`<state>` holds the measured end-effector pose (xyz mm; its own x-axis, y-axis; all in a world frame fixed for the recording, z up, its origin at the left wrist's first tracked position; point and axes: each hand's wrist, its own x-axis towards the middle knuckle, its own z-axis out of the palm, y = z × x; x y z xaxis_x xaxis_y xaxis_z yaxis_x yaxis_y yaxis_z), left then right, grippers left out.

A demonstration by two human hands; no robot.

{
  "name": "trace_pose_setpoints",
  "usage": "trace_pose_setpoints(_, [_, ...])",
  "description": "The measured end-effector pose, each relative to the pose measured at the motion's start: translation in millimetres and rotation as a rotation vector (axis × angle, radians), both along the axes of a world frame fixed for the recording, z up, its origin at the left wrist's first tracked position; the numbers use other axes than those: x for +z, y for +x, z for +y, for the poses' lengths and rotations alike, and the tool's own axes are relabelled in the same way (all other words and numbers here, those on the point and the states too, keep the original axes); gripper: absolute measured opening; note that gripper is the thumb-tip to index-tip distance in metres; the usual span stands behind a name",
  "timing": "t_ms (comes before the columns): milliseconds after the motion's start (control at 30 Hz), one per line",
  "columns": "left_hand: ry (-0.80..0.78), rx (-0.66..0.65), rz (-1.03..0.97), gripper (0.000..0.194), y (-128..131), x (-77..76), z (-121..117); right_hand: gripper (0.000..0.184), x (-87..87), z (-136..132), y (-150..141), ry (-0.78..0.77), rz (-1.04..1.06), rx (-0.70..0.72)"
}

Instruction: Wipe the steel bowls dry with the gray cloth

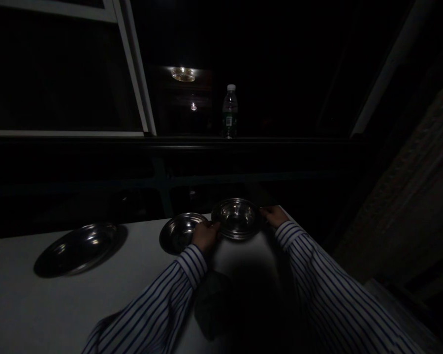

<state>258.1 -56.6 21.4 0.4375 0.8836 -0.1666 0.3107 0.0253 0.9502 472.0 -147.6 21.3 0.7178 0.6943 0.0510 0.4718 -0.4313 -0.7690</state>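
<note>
Between my two hands is a shiny steel bowl point(237, 216), at the far edge of the white table. My left hand point(205, 235) grips its left rim, fingers mostly hidden behind the hand. On the opposite side my right hand point(273, 216) pinches the right rim. The bowl looks stacked or thick-rimmed; I cannot tell which in this dim light. Just left of it lies another steel bowl point(177, 231), partly covered by my left hand. Farther left a wide steel dish point(77, 250) rests on the table.
A dark cloth-like lump point(212, 302) lies on the white table point(133, 285) near my left forearm. Beyond the table, a plastic bottle point(229, 115) with a green label stands on a dark ledge point(192, 145) before a window. A patterned curtain-like surface point(409, 182) is at the right.
</note>
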Motion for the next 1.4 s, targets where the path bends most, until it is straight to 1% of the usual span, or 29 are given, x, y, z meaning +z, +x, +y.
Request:
trace_pose_setpoints(100, [0.026,0.025,-0.063,0.021,-14.3,11.1,11.1,0.020,15.7,15.0,-11.3,0.020,0.001,0.019])
trace_pose_setpoints(200, [0.048,0.085,-0.111,0.021,-32.8,18.9,24.7,0.021,28.3,33.5,-27.0,0.032,0.019,0.055])
trace_pose_setpoints(300, [0.044,0.147,-0.158,0.024,-52.1,21.8,38.7,0.022,36.9,52.3,-45.4,0.032,0.039,0.090])
trace_pose_setpoints(400, [0.028,0.183,-0.197,0.024,-69.9,20.3,50.6,0.022,38.8,69.5,-63.0,0.021,0.058,0.127])
trace_pose_setpoints(500, [0.014,0.203,-0.217,0.019,-85.9,16.1,59.1,0.021,32.1,83.6,-77.4,-0.002,0.073,0.163])
trace_pose_setpoints(667, [-0.022,0.205,-0.203,0.015,-108.1,1.2,65.9,0.025,7.4,99.4,-94.8,-0.069,0.115,0.211])
trace_pose_setpoints(833, [-0.042,0.170,-0.131,0.016,-121.4,-21.3,70.8,0.027,-15.7,105.0,-106.6,-0.129,0.137,0.255])
trace_pose_setpoints(1000, [-0.024,0.122,-0.014,0.019,-128.1,-35.3,74.6,0.028,-27.3,105.0,-111.5,-0.172,0.106,0.300])
trace_pose_setpoints(1167, [0.017,0.072,0.141,0.023,-128.4,-38.6,77.0,0.026,-39.6,107.8,-109.2,-0.217,0.053,0.311])
trace_pose_setpoints(1300, [0.066,0.024,0.254,0.021,-127.0,-34.2,76.8,0.024,-48.8,107.4,-108.9,-0.253,0.000,0.306])
trace_pose_setpoints(1400, [0.108,0.011,0.317,0.025,-128.1,-29.5,75.7,0.021,-51.5,103.3,-110.5,-0.261,-0.038,0.305])
